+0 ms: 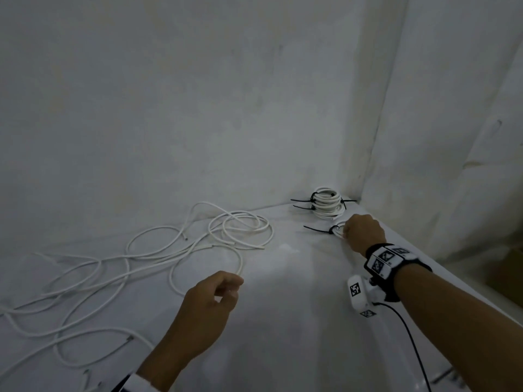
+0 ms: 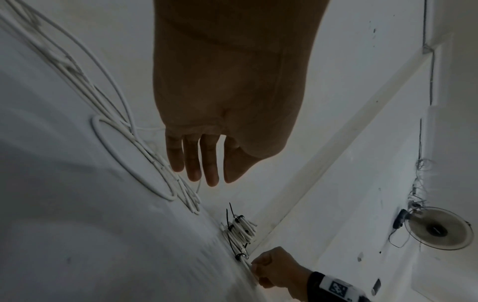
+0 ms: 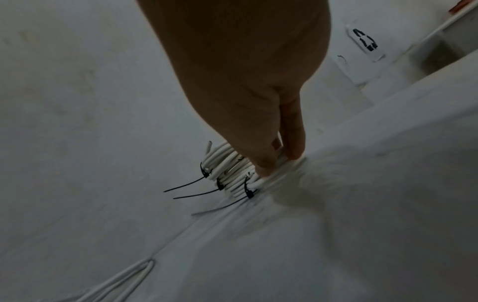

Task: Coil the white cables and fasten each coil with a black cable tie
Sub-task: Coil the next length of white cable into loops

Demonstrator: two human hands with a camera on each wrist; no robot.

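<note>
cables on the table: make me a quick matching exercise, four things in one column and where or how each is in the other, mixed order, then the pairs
1. stack of tied coils
2. loose white cables
3. right hand
4. left hand

A. spread untied across the table's left side
B. in the far corner by the walls
C. hovers near a loose loop, holds nothing
D. grips a tied coil

Pairs: 1-B, 2-A, 3-D, 4-C

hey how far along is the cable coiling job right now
Done: a stack of tied coils sits in the far corner, black cable ties sticking out. In hand: the right hand holds another tied coil beside that stack. Left: several loose white cables sprawl uncoiled, and the left hand hovers near one cable end, seemingly holding nothing.
</note>
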